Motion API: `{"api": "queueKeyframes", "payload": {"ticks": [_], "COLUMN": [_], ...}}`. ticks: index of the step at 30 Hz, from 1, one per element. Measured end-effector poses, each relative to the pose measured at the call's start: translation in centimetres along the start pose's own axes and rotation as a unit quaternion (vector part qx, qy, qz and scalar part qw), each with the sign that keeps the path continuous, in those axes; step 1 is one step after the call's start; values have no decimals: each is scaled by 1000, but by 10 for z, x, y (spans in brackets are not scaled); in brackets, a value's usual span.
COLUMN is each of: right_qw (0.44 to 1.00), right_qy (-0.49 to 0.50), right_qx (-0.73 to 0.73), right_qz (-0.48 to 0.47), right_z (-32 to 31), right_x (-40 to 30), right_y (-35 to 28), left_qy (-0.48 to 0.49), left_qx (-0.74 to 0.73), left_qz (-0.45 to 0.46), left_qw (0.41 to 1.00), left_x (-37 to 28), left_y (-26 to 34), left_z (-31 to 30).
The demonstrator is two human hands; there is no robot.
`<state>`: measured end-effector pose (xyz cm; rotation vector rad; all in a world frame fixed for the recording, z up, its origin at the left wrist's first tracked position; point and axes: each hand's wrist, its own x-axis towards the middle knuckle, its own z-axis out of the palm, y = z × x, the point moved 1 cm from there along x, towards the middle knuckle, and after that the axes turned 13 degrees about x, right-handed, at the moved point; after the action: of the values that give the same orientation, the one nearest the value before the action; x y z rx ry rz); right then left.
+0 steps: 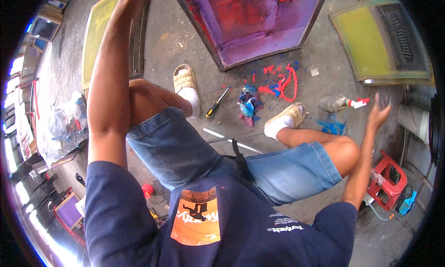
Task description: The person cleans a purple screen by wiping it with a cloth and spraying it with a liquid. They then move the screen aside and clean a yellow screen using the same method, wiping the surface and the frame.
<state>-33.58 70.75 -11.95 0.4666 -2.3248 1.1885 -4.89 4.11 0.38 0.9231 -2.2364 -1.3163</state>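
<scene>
My right hand (pixel 380 110), slightly blurred, is raised beside my right knee with its fingers apart and nothing visible in it. Close by on the floor lies a clear spray bottle (pixel 333 103) with a red and white trigger head. My left arm reaches up past the top edge of the view, and the left hand is out of view. Before me stands a framed screen (pixel 250 23) smeared with purple and red. Between my feet are a yellow and black screwdriver (pixel 217 102), a crumpled stained rag (pixel 249 101) and red strands or smears (pixel 293 82) with blue bits.
Yellow framed screens stand at right (pixel 372 41) and left (pixel 99 34). A white rod (pixel 233 140) lies below the rag. Blue stains (pixel 332 125) mark the floor. A red plastic stool (pixel 386 181) is behind my right arm; a clear plastic bag (pixel 64 127) sits at left.
</scene>
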Motion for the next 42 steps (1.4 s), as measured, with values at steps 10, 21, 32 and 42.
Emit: {"api": "queueKeyframes", "payload": {"ticks": [10,21,32,42], "right_qw": [706,852,939,896], "right_qy": [-704,-422,-67,1], "right_qx": [-62,48,288,384], "right_qz": [-52,305,-174,224], "right_z": [223,252,328,367], "right_x": [-250,-338,-75,-154], "right_y": [-134,-137,-397,-315], "left_qy": [96,58,154,100], "left_qx": [-13,-64,101,118], "left_qz": [41,100,161,119], "left_qw": [994,991,970,981], "left_x": [-9,0,-2,5], "left_y": [5,9,11,3], "left_z": [-10,-3,1,0]}}
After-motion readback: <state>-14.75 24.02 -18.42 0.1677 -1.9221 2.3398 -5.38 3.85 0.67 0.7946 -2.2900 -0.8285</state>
